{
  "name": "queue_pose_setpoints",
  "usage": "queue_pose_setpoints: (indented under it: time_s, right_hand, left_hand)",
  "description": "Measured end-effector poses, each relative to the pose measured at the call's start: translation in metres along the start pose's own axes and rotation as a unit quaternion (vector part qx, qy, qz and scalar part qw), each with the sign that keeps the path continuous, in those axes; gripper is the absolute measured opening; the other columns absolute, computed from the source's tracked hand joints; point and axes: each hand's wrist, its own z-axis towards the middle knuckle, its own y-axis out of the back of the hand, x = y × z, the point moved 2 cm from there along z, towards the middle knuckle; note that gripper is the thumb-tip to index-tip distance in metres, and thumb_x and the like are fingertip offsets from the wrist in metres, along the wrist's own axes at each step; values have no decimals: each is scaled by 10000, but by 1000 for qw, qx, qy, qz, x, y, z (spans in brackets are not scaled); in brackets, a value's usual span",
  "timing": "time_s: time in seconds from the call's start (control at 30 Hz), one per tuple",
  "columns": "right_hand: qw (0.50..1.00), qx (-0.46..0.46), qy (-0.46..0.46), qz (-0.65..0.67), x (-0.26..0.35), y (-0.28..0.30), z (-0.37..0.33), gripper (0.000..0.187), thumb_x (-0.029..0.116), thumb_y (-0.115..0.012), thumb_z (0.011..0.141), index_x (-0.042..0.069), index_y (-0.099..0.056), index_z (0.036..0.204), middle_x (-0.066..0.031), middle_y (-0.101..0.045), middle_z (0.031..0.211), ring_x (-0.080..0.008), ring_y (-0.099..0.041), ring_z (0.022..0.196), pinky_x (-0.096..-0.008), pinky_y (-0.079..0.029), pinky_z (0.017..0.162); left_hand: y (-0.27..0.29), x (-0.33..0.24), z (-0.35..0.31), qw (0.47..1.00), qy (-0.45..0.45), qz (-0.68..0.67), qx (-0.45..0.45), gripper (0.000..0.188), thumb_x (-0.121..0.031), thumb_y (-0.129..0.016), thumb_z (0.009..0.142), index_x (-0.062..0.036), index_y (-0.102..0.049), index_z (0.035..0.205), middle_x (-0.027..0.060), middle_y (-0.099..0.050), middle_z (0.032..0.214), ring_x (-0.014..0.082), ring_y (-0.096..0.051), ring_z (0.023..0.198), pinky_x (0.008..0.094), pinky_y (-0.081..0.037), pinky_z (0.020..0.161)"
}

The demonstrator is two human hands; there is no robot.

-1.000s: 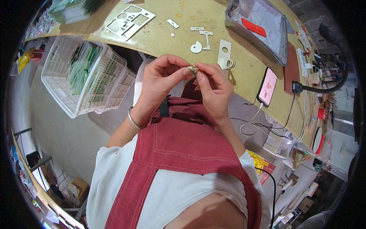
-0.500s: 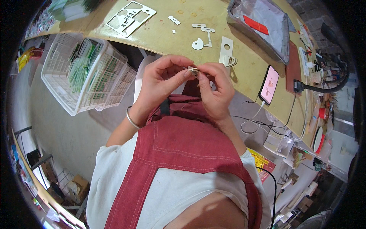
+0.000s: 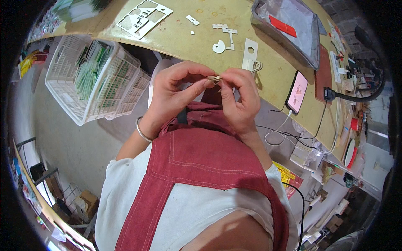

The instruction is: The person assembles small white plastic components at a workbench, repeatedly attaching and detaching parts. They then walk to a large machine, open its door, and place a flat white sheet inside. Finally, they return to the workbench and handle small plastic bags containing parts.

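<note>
Over my lap, just off the table's near edge, my left hand (image 3: pixel 178 88) and my right hand (image 3: pixel 239 95) meet fingertip to fingertip. Both pinch a small pale piece (image 3: pixel 214 78) made of thin flat parts, mostly covered by the fingers. Beyond the hands on the table lie a notched round disc (image 3: pixel 218 47), several joined flat parts (image 3: pixel 230 38) and a short notched strip (image 3: pixel 192 20). A flat plate with a round hole (image 3: pixel 250 44) is nearest my right hand, with a small curved loop-like part (image 3: pixel 256 65) at its near end.
Farther left on the yellowish table (image 3: pixel 184 46) lies a pale cut-out sheet (image 3: pixel 166 11). At right are a grey tray (image 3: pixel 315 46) holding a red packet (image 3: pixel 282 26), a lit phone (image 3: pixel 296 93) on a white cable and a black cable plug (image 3: pixel 329 94). White baskets (image 3: pixel 69 100) stand left.
The pinched piece has turned slightly between my fingertips, showing more of its thin edges. Both hands sit a touch farther right, still together. The parts on the table lie as before.
</note>
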Motion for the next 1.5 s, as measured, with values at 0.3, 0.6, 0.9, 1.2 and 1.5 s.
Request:
queue_pose_setpoints:
  time_s: [0.3,0.6,0.9,1.2,1.5]
  right_hand:
    - [999,-15,26,-36,3,-1,-1,301,-79,-701,903,-7,-637,1188,-171,-667,1057,-280,-674,912,-340,-550,763]
    - [1000,-15,12,-19,-1,-2,-4,355,-83,-701,905,2,-631,1243,-155,-663,1064,-250,-668,895,-319,-545,748]
    - [999,-27,-16,15,-7,-3,-9,362,-63,-692,930,21,-623,1276,-116,-650,1052,-179,-634,850,-285,-524,712]
    - [1000,-23,-1,6,-6,-3,-8,379,-71,-695,923,23,-618,1282,-112,-651,1044,-176,-634,838,-287,-526,707]
    - [1000,-12,-5,15,-3,-3,-8,391,-85,-693,915,15,-616,1285,-101,-645,1000,-159,-623,808,-265,-511,680]
  left_hand:
    - [0,-2,0,1000,-19,23,9,198,40,-725,920,29,-723,1118,89,-728,1081,145,-718,977,269,-583,869]
    - [-1,-3,0,1000,-10,18,9,192,42,-721,924,29,-725,1115,88,-727,1085,145,-716,983,270,-584,872]
    - [4,-3,-1,999,-2,23,24,220,73,-689,942,57,-695,1161,136,-711,1148,189,-699,1043,324,-606,910]
    - [2,-6,-1,999,-8,33,17,206,64,-706,925,43,-713,1130,103,-725,1102,158,-707,1010,289,-590,896]
    - [1,-6,-1,999,1,51,7,192,19,-729,927,22,-732,1119,73,-736,1057,131,-707,972,265,-577,866]
